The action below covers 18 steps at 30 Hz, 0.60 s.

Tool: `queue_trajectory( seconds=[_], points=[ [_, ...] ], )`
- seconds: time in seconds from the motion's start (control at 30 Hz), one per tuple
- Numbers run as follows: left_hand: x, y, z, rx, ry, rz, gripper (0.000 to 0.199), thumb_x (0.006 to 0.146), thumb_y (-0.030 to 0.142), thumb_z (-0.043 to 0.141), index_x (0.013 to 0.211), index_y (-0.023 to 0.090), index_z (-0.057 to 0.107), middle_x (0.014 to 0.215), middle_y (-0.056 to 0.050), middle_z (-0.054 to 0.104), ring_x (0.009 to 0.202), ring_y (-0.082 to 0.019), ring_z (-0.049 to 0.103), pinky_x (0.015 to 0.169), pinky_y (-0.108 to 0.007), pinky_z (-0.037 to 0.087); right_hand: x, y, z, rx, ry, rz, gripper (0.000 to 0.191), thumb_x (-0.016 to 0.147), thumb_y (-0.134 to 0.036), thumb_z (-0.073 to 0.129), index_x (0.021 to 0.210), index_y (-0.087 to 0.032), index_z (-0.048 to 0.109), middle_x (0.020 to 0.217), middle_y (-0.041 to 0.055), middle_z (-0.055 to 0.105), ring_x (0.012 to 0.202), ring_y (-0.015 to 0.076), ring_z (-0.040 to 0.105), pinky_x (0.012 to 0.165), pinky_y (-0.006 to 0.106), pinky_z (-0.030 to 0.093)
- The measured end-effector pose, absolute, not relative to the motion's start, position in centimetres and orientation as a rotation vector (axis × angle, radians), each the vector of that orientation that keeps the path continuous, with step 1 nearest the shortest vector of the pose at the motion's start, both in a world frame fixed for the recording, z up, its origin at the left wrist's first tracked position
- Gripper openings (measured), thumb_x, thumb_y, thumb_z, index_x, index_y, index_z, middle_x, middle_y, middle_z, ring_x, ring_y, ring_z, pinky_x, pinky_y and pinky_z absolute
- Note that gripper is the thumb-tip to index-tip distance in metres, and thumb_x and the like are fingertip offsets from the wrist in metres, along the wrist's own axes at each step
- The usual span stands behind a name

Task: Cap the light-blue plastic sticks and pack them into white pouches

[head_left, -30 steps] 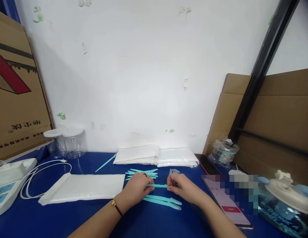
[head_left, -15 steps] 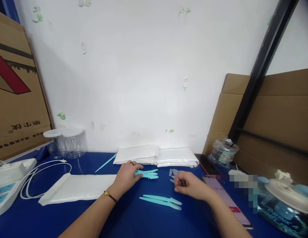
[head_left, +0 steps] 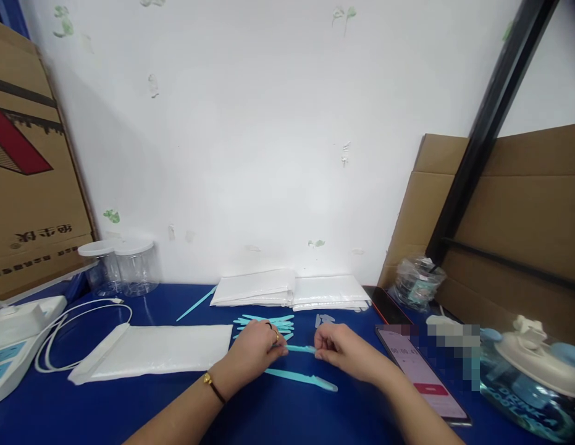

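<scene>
One slim turquoise plastic tool (head_left: 299, 348) lies level between our hands, just above the middle of the dark blue tabletop (head_left: 250, 423), with the far edge beyond it along the wall. Our left hand (head_left: 259, 347) is closed on its left end, thumb against curled fingers, and our right hand (head_left: 339, 347) pinches the other end between thumb and fingertips, the gap there narrow. We cannot tell whether those right fingertips press on the tool itself or on a cover over its tip. A matching turquoise tool with a pale, translucent tip (head_left: 301, 377) rests flat on the near side of our hands, and a loose, crossed pile of turquoise tools (head_left: 282, 321) sits just beyond our left hand. Small translucent grey plastic pieces (head_left: 325, 319) lie beyond our right hand, towards the flat white plastic pouches (head_left: 331, 292) by the far edge. Towards the left edge, we have a long white plastic pouch (head_left: 162, 351) lying flat. We judge the held tool very light and fairly stiff, though so thin that it may flex if we bend it from both ends. Its smooth plastic could roll or slip under a loose pinch. The broad handle looks the safest hold; near the tip, we would grip lightly, by the sides.
</scene>
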<state>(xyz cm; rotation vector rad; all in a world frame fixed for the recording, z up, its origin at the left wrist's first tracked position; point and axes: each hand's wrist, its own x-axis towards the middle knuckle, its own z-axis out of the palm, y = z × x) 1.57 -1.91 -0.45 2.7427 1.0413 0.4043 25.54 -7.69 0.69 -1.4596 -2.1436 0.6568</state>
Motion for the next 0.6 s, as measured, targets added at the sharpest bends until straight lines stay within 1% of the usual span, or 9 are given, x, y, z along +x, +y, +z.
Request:
queue_trajectory(
  seconds=[0.07,0.2,0.27,0.33,0.37,0.43,0.5,0.57,0.6],
  points=[
    [0.8,-0.8,0.1,2.741,1.148,0.453,0.022,0.087,0.036,0.052,0.081,0.025,0.070,0.087,0.000,0.070,0.088,-0.019,0.057,0.075,-0.029,0.035,26.4,-6.9,0.4,-1.509,-2.073,0.558,0.003,0.078,-0.018,0.056,0.075,-0.018,0.056,0.068,-0.0015,0.056,0.061,0.0117,0.049,0.054,0.020,0.035],
    [-0.8,1.2,0.3,2.698,1.350,0.491,0.023,0.086,0.035,0.051,0.090,0.027,0.071,0.092,-0.002,0.070,0.091,-0.021,0.057,0.077,-0.030,0.037,28.1,-5.2,-0.5,-1.664,-1.945,0.422,0.004,0.077,-0.018,0.055,0.073,-0.017,0.056,0.066,-0.0003,0.057,0.059,0.0129,0.049,0.054,0.022,0.035],
    [-1.2,1.7,-0.1,2.693,1.385,0.460,0.022,0.085,0.035,0.053,0.093,0.028,0.071,0.093,-0.002,0.069,0.092,-0.022,0.056,0.078,-0.031,0.037,28.3,-5.1,-0.7,-1.688,-1.946,0.375,0.001,0.074,-0.018,0.058,0.075,-0.017,0.057,0.070,0.0006,0.058,0.062,0.0135,0.050,0.057,0.023,0.036],
    [-1.2,1.7,-0.4,2.690,1.391,0.489,0.024,0.082,0.037,0.056,0.101,0.028,0.069,0.096,-0.002,0.068,0.096,-0.023,0.055,0.080,-0.032,0.037,28.0,-5.6,-0.5,-1.660,-1.962,0.360,0.004,0.074,-0.020,0.060,0.077,-0.017,0.058,0.075,0.0013,0.059,0.065,0.0138,0.051,0.059,0.023,0.037],
    [-1.1,1.5,-0.4,2.684,1.384,0.527,0.027,0.081,0.037,0.058,0.104,0.028,0.067,0.099,-0.002,0.067,0.097,-0.023,0.054,0.081,-0.032,0.037,27.8,-6.0,-0.3,-1.629,-1.983,0.396,0.006,0.075,-0.022,0.060,0.078,-0.017,0.059,0.075,0.0012,0.058,0.065,0.0136,0.051,0.058,0.023,0.037],
    [-0.8,0.6,-0.2,2.662,1.339,0.597,0.029,0.080,0.038,0.059,0.106,0.027,0.065,0.102,-0.002,0.065,0.099,-0.022,0.054,0.083,-0.032,0.037,27.2,-7.1,0.0,-1.568,-2.077,0.588,0.011,0.075,-0.029,0.062,0.077,-0.018,0.061,0.070,0.0001,0.057,0.062,0.0127,0.051,0.054,0.021,0.037],
    [-0.3,-0.6,0.3,2.642,1.225,0.585,0.023,0.080,0.038,0.058,0.098,0.026,0.066,0.099,-0.001,0.065,0.095,-0.021,0.054,0.082,-0.031,0.037,26.6,-8.1,0.2,-1.539,-2.212,0.775,0.019,0.068,-0.034,0.070,0.075,-0.018,0.062,0.066,-0.0017,0.057,0.058,0.0115,0.050,0.047,0.019,0.034],
    [0.2,-1.9,0.6,2.634,1.067,0.512,0.019,0.080,0.037,0.059,0.091,0.025,0.067,0.094,-0.001,0.066,0.091,-0.019,0.055,0.081,-0.029,0.038,26.0,-8.6,0.1,-1.542,-2.320,0.836,0.023,0.061,-0.034,0.076,0.073,-0.018,0.063,0.065,-0.0031,0.057,0.055,0.0104,0.050,0.044,0.019,0.031],
    [0.4,-2.4,0.6,2.633,0.988,0.470,0.018,0.079,0.037,0.060,0.090,0.025,0.067,0.092,0.000,0.066,0.090,-0.019,0.055,0.080,-0.028,0.038,25.8,-8.7,-0.1,-1.544,-2.353,0.833,0.022,0.060,-0.032,0.076,0.072,-0.019,0.063,0.065,-0.0036,0.057,0.055,0.0098,0.049,0.044,0.018,0.030]
  ],
)
